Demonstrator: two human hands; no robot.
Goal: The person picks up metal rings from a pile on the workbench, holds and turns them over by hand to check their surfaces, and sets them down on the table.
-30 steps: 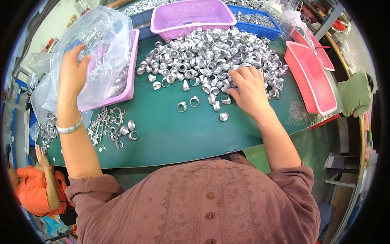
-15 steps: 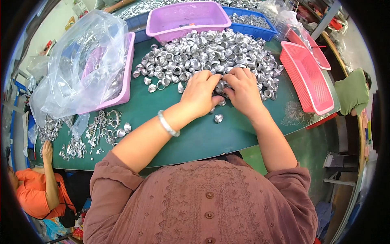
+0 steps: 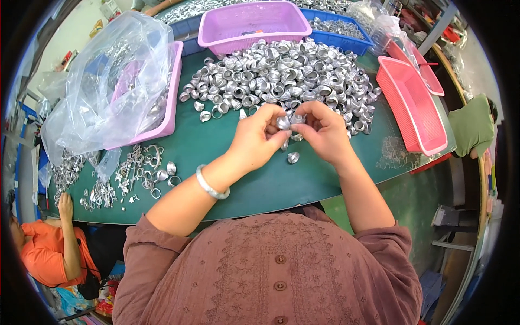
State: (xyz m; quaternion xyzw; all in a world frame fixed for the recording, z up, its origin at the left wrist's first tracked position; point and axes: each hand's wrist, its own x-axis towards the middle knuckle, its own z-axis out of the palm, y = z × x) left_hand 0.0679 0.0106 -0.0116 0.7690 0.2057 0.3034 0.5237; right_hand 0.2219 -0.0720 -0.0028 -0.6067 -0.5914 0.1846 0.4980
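- The left hand [image 3: 257, 142] has its grip closed to a pinch around one silver ring [image 3: 283, 123], near the middle of the frame.
- The right hand [image 3: 328, 135] pinches between thumb and fingers on a second silver piece [image 3: 297, 118], right beside the first; whether it is a separate ring or touches the other, I cannot tell.
- One pale bracelet [image 3: 210, 183] circles the left wrist.
- One loose ring [image 3: 293, 157] lies just below the hands on the green surface [image 3: 287, 187].
- One large pile of silver rings [image 3: 292, 70] spreads above and behind the hands, too many and too overlapped to count.
- Two lilac baskets: one [image 3: 254, 27] at top centre, the other [image 3: 174, 89] at upper left, partly under one clear plastic bag [image 3: 89, 105].
- Two red baskets at right: one nearer [image 3: 410, 103], one partly behind it [image 3: 433, 81].
- One blue tray [image 3: 364, 45] at upper right, holding small silver pieces.
- Uncounted small silver parts [image 3: 103, 194] at lower left.
- Two other people: one in orange [image 3: 46, 254], lower left; one in green [image 3: 471, 124], right edge.
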